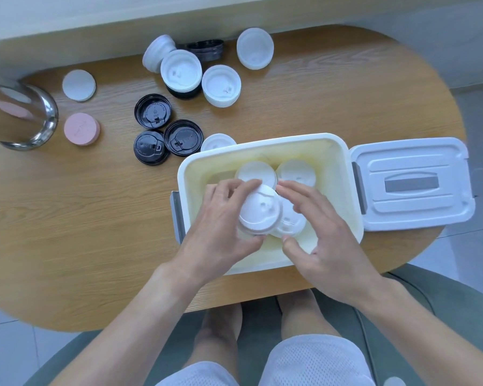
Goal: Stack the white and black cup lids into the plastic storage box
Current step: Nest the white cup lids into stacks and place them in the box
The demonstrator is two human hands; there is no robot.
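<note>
Head view: a short stack of white cup lids was held above the open plastic storage box, gripped at its left edge between the thumb and fingers of the left hand. The right hand was spread open beside the stack, its fingertips near the stack's rim; contact could not be confirmed. Three white lids lay on the box floor beneath the hands. The box lid lay flat on the wooden table, just right of the box. Further white lids and three black lids remained on the table behind the box, with a pink disc and a glass vessel at far left.
</note>
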